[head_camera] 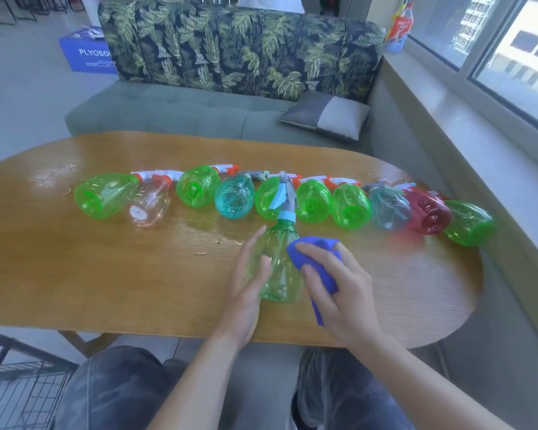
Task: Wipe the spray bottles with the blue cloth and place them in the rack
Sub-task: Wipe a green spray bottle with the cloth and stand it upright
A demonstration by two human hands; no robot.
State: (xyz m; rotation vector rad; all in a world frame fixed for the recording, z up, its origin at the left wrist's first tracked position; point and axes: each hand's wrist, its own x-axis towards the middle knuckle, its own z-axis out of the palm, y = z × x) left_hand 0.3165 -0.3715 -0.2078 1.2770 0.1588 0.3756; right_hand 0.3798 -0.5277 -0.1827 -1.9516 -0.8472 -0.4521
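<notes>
Hands are working over an oval wooden table (106, 274), where a seated person in dark jeans is cleaning a clear green plastic spray bottle with a grey-and-blue trigger head (280, 265). The left hand (246, 283) is steadying the upright bottle, its fingers straight against the near side rather than wrapped round it. The right hand (339, 287) is clutching a bunched blue cloth (316, 259) and pressing it to the bottle's right flank. Behind them, a row of spray bottles (292, 200), mostly green with teal, clear and red ones among them, is lying on its side across the table. A black wire rack (16, 389) is showing at the lower left, beside the person's knee. A leaf-patterned sofa (230, 48) is standing beyond the table.
</notes>
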